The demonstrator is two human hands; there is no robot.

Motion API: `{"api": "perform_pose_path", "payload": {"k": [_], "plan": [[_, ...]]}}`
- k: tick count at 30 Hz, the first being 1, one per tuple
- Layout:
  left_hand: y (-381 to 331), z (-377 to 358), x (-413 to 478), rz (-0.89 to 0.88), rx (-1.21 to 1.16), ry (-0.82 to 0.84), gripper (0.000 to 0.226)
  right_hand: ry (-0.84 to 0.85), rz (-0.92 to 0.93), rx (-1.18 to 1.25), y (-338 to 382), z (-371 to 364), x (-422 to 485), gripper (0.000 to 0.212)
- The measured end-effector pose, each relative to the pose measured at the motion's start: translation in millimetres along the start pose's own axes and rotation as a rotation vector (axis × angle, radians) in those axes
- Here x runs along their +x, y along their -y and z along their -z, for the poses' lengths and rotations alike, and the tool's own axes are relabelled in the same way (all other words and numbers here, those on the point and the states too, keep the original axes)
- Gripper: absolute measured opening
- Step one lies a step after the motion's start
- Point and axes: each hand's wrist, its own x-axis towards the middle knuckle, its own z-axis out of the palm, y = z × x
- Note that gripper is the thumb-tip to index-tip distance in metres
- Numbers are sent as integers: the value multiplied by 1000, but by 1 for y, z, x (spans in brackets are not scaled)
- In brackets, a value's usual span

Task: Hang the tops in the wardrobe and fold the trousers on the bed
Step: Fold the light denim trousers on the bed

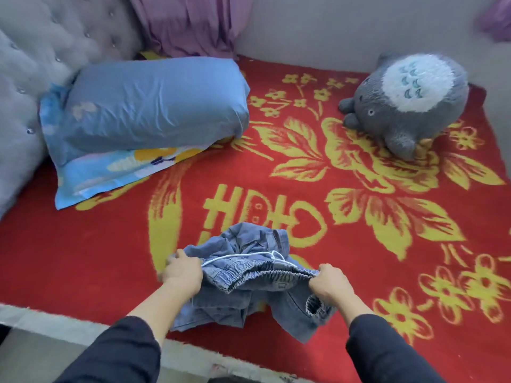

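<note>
Denim trousers (218, 310): blue, crumpled in a heap at the near edge of the bed, partly lifted by the waist. The elasticated waistband (265, 275) is stretched between both hands; a white drawstring (235, 257) lies looped across the top. One gathered leg cuff shows below the right wrist.

Left hand (182, 275): fingers curled round the left end of the waistband, gripping the fabric. Dark sleeve on the forearm.

Right hand (330, 283): fingers curled over the right end of the waistband, pinching it. Dark sleeve likewise.

Blanket (290, 175): red with yellow flowers and leaves, covering the bed; the trousers rest on it.

Blue pillow (154, 103): plain, far left, stacked on a second pillow.

Patterned pillow (110, 172): light blue with yellow and white print, under the plain one, its edge jutting towards the viewer.

Plush toy (406, 106): grey, round, white belly patch with blue marks, lying far right on the blanket, well apart from the trousers.

Headboard (41, 45): pale grey, tufted with studs, at the left.

Purple cloth (188, 26): hanging against the wall behind the pillows.
</note>
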Motion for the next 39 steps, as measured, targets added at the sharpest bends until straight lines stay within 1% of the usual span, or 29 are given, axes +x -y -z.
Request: {"api": "perform_pose_path", "payload": {"k": [1, 2, 3, 4, 5, 6, 7, 8, 9, 10, 13, 15, 16, 17, 19, 20, 21, 22, 24, 25, 27, 29, 31, 32, 34, 35, 37, 39], "plan": [[-9, 8, 4, -13, -60, 30, 43, -38, -50, 20, 2, 14, 0, 34], [-18, 18, 7, -15, -237, 82, 40, -44, -106, 40, 3, 28, 0, 37], [-31, 33, 10, 19, -520, 160, 34, -13, -159, 110, 3, 43, 5, 35], [-46, 47, 7, 54, -864, 241, 30, 55, -208, 277, 5, 57, 11, 30], [-61, 66, 7, 39, -1149, 264, 28, 156, -246, 537, 11, 77, 13, 23], [-75, 89, 9, -19, -1300, 220, 26, 252, -255, 840, 20, 96, 16, 19], [-88, 115, 2, -96, -1374, 141, 25, 263, -227, 1091, 28, 115, 19, 17], [-100, 146, 1, -183, -1395, 57, 26, 219, -170, 1275, 38, 143, 22, 12], [-109, 175, 5, -281, -1407, -39, 26, 139, -106, 1393, 47, 170, 31, 10], [-116, 207, 11, -392, -1398, -168, 26, 53, -42, 1492, 56, 202, 38, 18], [-129, 319, 20, -735, -1261, -611, 31, -192, 283, 1683, 82, 302, 55, 38], [-139, 388, 4, -919, -1291, -816, 33, -452, 501, 1774, 93, 362, 38, 47], [-142, 414, -7, -1021, -1296, -890, 34, -611, 606, 1769, 94, 385, 24, 44], [-143, 434, -22, -1115, -1304, -927, 35, -770, 681, 1715, 96, 403, 7, 41], [-143, 459, -31, -1224, -1281, -921, 42, -1125, 708, 1496, 92, 422, -21, 37], [-139, 462, -37, -1261, -1263, -913, 45, -1255, 700, 1363, 86, 422, -29, 37], [-136, 458, -38, -1282, -1235, -916, 47, -1344, 693, 1243, 78, 417, -29, 34], [-132, 451, -34, -1293, -1182, -935, 48, -1399, 692, 1143, 70, 408, -27, 29], [-130, 418, -26, -1268, -1108, -916, 43, -1420, 654, 1023, 51, 378, -12, 21], [-128, 394, -12, -1212, -1090, -868, 40, -1409, 601, 964, 40, 358, -2, 20], [-122, 340, 14, -1074, -1068, -703, 40, -1330, 476, 812, 16, 312, 14, 25], [-119, 278, 46, -961, -986, -552, 35, -1148, 322, 618, -10, 259, 33, 35], [-118, 210, 69, -829, -985, -422, 45, -932, 216, 324, -32, 205, 47, 47], [-117, 179, 76, -747, -1037, -340, 49, -816, 178, 154, -40, 181, 50, 50], [-114, 105, 89, -563, -1153, -169, 51, -582, 140, -126, -52, 129, 56, 50], [-112, 71, 95, -479, -1198, -78, 49, -491, 150, -197, -58, 102, 57, 48], [-109, 18, 100, -305, -1263, 57, 44, -403, 196, -232, -70, 56, 58, 46], [-109, -23, 100, -146, -1426, 214, 38, -371, 235, -258, -83, 17, 59, 45]]}}
